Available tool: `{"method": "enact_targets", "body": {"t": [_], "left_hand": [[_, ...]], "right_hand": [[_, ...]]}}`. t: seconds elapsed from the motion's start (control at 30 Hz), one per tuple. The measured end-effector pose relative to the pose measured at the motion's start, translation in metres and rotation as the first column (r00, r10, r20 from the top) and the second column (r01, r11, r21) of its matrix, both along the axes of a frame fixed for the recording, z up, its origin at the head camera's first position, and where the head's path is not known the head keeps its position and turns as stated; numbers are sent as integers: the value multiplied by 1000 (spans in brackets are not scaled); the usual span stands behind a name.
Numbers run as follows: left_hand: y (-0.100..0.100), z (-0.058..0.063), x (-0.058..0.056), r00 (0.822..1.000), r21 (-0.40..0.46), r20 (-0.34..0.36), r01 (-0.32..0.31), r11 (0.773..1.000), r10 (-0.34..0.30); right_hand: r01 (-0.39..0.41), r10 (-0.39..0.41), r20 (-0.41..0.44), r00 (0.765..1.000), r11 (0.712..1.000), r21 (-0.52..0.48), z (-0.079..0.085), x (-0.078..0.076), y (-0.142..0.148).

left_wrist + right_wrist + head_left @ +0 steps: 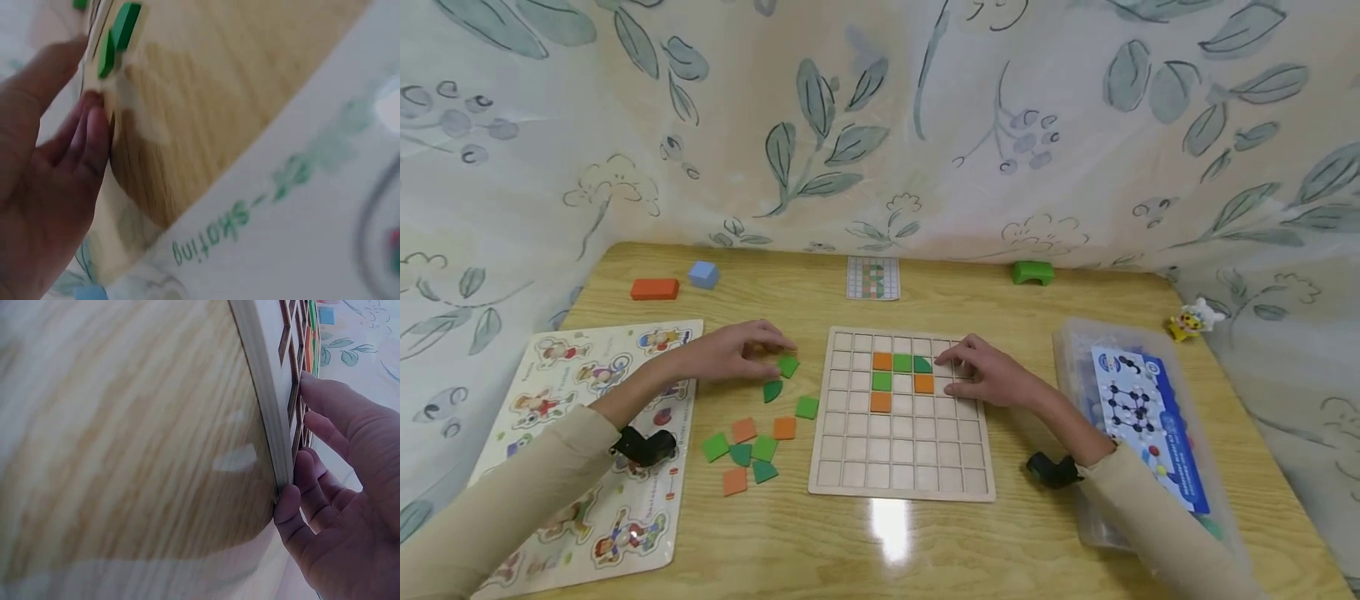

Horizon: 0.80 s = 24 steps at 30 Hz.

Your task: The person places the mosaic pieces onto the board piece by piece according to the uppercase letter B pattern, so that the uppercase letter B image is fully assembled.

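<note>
A wooden grid board point(880, 450) lies mid-table, with orange, green and dark green pieces in several of its upper cells. My right hand point(988, 375) rests on its right edge, fingertips beside a dark green quarter-round piece point(922, 364); the right wrist view shows the fingers point(322, 506) touching the board's rim and cells, holding no piece. My left hand point(730, 354) hovers by a green square tile point(788, 365) and a dark green quarter-round tile point(772, 391). In the left wrist view its thumb and fingers are apart with nothing visible between them.
Loose orange tiles point(743, 430) and green tiles point(716, 447) lie left of the board. A picture puzzle board point(685, 400) is at left, a plastic box point(1090, 525) at right. Behind are a pattern card point(872, 278), a red block point(655, 289), a blue cube point(703, 275) and a green arch point(1033, 272).
</note>
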<state>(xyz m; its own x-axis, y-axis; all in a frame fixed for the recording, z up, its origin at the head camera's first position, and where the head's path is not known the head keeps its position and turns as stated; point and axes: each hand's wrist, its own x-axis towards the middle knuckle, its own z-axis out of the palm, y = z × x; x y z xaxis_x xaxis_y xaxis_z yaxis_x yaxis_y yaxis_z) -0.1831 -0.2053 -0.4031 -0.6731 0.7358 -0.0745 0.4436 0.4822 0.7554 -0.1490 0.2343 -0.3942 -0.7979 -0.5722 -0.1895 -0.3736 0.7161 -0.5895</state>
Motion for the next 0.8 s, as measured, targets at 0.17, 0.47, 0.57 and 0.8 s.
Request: {"method": "enact_targets", "body": {"t": [0.17, 0.47, 0.57, 0.8], "left_hand": [[-8, -3, -15, 988, 11, 151, -12, 1000, 10], [-6, -9, -20, 994, 25, 104, 14, 1000, -16], [-4, -9, -17, 995, 27, 100, 3, 1000, -6], [-4, -8, -15, 986, 39, 163, -47, 998, 40]], "right_hand": [[-3, 3, -5, 1000, 1000, -10, 0, 1, 0], [-13, 12, -5, 1000, 1000, -23, 0, 0, -1], [-7, 7, 1, 1000, 1000, -21, 0, 0, 0], [-5, 5, -2, 1000, 999, -32, 0, 0, 2]]}}
